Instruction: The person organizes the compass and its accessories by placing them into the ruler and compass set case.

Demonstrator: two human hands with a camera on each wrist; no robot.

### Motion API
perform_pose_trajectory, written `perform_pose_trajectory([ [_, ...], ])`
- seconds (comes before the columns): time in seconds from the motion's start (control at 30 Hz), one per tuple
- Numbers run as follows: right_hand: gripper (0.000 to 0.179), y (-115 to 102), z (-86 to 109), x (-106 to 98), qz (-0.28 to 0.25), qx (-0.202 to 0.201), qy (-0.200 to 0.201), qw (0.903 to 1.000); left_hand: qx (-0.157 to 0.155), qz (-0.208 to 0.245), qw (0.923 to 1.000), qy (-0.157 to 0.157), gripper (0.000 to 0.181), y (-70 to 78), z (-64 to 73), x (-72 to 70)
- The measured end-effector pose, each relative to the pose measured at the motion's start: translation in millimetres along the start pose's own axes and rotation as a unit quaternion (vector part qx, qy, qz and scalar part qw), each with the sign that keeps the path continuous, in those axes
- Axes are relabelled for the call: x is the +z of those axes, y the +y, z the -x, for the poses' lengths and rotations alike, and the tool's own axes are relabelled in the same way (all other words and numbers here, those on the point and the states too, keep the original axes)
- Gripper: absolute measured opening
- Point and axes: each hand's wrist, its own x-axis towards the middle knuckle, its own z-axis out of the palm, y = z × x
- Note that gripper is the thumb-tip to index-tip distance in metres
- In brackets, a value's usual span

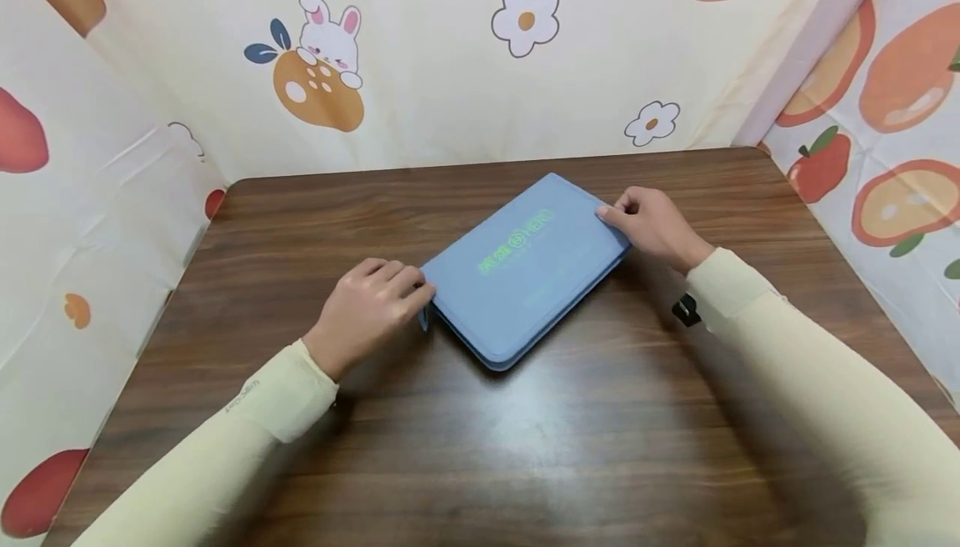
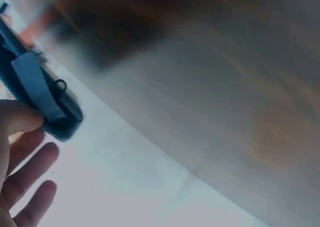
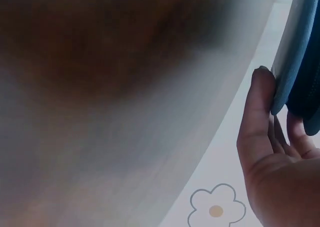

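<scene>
A flat blue case [image 1: 525, 280] with rounded corners and green lettering on its cover lies at an angle over the brown table. My left hand [image 1: 371, 305] holds its left corner; in the left wrist view the thumb and forefinger meet at the end of the case [image 2: 37, 87], the other fingers spread apart. A ribbed strap and a small dark ring show on that end. On the far right corner my right hand [image 1: 656, 226] pinches the edge, thumb on the cover. The right wrist view shows the thumb against one cover [image 3: 292, 52] and fingers at the side between the two covers.
The dark wood-grain table [image 1: 525, 455] has rounded far corners. Pale cloth [image 1: 442, 63] printed with a rabbit, flowers and fruit hangs behind it and along both sides. A small black object [image 1: 686, 310] shows at the right cuff.
</scene>
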Motion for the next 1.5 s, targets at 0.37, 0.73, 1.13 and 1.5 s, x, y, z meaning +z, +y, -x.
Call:
perform_pose_trajectory([
  [0.37, 0.053, 9, 49.7, -7, 0.007, 0.042, -0.012, 0.9990, 0.036, -0.025, 0.9990, 0.010, 0.012, -52.5, -18.3, 31.3],
  [0.73, 0.034, 13, 53.2, 2, 0.018, 0.020, -0.057, 0.9980, 0.067, -0.072, 0.9952, -0.006, 0.014, -84.5, -31.9, 72.3],
  [1.13, 0.028, 9, 26.9, 11, 0.079, -0.032, -0.054, 0.9949, 0.031, -0.057, 0.9961, -0.061, 0.014, -97.5, -36.7, 92.7],
  [1.5, 0.031, 11, -16.1, 13, 0.096, 0.007, -0.074, 0.9926, -0.044, -0.062, 0.9870, -0.142, 0.018, -114.3, -62.4, 106.1],
])
